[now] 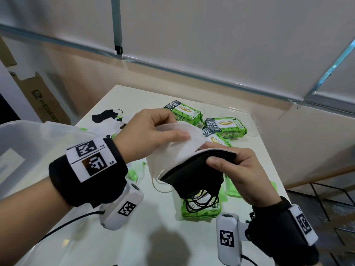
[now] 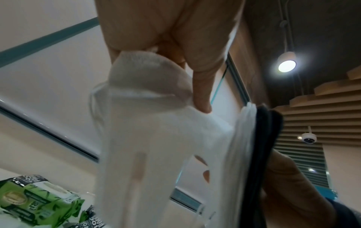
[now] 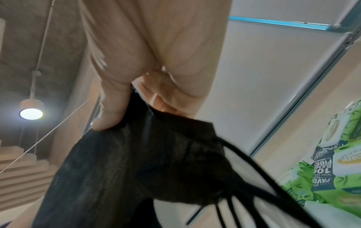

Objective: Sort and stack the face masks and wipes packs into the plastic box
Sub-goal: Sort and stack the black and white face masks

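Head view shows your left hand [image 1: 151, 131] pinching the upper edge of a white face mask [image 1: 172, 156] between thumb and fingers, held above the middle of the tabletop [image 1: 255, 156]. Your right hand [image 1: 242, 169] grips a bunch of black face masks [image 1: 194, 175] just beside it, thumb on top, their ear loops [image 1: 203, 202] dangling; the white and black masks touch along their top edges. Green wipes packs [image 1: 225, 124] lie grouped toward the far edge of the tabletop, and another green pack [image 1: 201, 210] sits under the hanging loops. One more black mask [image 1: 104, 115] rests near the far left corner. A translucent plastic box [image 1: 28, 143] stands at the left edge, behind your left wrist.
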`<action>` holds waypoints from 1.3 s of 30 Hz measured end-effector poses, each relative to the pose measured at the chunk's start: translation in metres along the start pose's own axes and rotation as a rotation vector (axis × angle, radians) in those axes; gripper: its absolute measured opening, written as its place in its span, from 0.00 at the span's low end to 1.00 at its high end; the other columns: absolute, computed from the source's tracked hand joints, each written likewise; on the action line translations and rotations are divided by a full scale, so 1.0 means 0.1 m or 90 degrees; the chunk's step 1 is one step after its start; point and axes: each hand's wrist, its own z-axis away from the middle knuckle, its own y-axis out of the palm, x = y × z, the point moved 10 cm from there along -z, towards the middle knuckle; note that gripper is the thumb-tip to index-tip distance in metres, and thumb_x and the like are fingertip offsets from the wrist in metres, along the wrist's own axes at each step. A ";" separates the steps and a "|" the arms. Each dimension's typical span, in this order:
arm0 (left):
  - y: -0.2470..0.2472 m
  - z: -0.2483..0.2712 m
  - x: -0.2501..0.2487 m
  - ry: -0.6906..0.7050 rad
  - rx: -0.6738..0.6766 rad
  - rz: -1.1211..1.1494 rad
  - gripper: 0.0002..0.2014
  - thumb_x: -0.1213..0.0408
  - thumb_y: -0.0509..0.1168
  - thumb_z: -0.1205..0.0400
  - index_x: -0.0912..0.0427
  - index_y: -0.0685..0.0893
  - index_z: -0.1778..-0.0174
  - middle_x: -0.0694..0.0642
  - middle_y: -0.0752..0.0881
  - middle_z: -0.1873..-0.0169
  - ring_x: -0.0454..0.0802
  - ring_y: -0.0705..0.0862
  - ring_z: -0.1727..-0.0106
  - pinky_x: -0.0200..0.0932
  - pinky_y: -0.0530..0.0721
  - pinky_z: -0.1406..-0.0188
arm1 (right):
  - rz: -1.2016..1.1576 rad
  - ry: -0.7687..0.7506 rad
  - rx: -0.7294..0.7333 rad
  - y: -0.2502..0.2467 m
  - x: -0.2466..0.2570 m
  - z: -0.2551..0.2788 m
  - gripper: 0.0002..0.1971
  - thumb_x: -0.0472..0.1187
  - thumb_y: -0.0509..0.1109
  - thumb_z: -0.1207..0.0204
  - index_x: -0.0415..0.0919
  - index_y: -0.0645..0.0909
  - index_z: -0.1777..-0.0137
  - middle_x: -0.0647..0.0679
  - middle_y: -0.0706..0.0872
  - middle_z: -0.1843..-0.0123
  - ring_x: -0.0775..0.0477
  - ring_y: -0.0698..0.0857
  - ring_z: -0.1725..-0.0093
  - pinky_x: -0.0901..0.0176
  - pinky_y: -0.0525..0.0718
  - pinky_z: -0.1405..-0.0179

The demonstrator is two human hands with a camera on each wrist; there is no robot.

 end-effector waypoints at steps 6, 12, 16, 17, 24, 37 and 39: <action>-0.09 -0.02 0.12 -0.021 -0.067 -0.012 0.11 0.47 0.68 0.31 0.47 0.77 0.60 0.39 0.81 0.72 0.39 0.78 0.70 0.34 0.76 0.71 | 0.052 0.001 0.006 -0.02 0.07 0.02 0.14 0.35 0.75 0.35 0.38 0.88 0.47 0.55 0.89 0.39 0.57 0.84 0.36 0.72 0.80 0.44; 0.09 0.01 -0.02 0.035 -0.001 -0.017 0.11 0.50 0.60 0.23 0.51 0.82 0.53 0.45 0.85 0.61 0.41 0.81 0.59 0.42 0.78 0.56 | 0.068 -0.022 0.030 0.09 0.11 -0.07 0.11 0.32 0.78 0.35 0.36 0.90 0.52 0.58 0.86 0.35 0.60 0.81 0.33 0.68 0.79 0.39; 0.13 0.04 -0.09 0.070 0.032 -0.051 0.11 0.52 0.59 0.22 0.55 0.81 0.56 0.50 0.85 0.62 0.44 0.81 0.58 0.45 0.78 0.53 | 0.119 -0.040 0.053 0.12 0.15 -0.08 0.11 0.34 0.75 0.32 0.32 0.90 0.51 0.51 0.85 0.32 0.52 0.82 0.31 0.54 0.78 0.31; 0.13 0.04 -0.11 0.076 0.028 -0.064 0.10 0.52 0.58 0.22 0.54 0.80 0.58 0.48 0.83 0.65 0.43 0.79 0.60 0.43 0.77 0.56 | 0.117 -0.037 0.067 0.15 0.17 -0.07 0.10 0.33 0.74 0.31 0.33 0.90 0.51 0.50 0.87 0.36 0.51 0.84 0.34 0.54 0.79 0.33; 0.09 0.08 -0.12 0.050 -0.050 -0.026 0.04 0.55 0.58 0.26 0.50 0.72 0.62 0.40 0.78 0.72 0.36 0.74 0.69 0.30 0.71 0.68 | 0.092 -0.034 0.046 0.22 0.14 -0.07 0.10 0.33 0.73 0.31 0.28 0.88 0.51 0.41 0.90 0.51 0.50 0.87 0.52 0.62 0.83 0.51; 0.02 0.03 0.03 0.002 -0.018 0.033 0.08 0.67 0.72 0.29 0.48 0.87 0.69 0.55 0.84 0.71 0.49 0.77 0.65 0.39 0.76 0.59 | 0.103 0.047 -0.024 0.06 -0.01 -0.06 0.07 0.39 0.79 0.33 0.35 0.89 0.59 0.48 0.90 0.63 0.54 0.87 0.63 0.66 0.83 0.62; 0.03 0.03 0.08 -0.028 0.022 -0.022 0.11 0.71 0.73 0.27 0.47 0.89 0.67 0.58 0.88 0.68 0.49 0.80 0.64 0.39 0.78 0.57 | 0.157 0.048 -0.035 0.00 -0.05 -0.07 0.11 0.45 0.80 0.36 0.40 0.90 0.57 0.53 0.90 0.54 0.55 0.88 0.53 0.61 0.82 0.52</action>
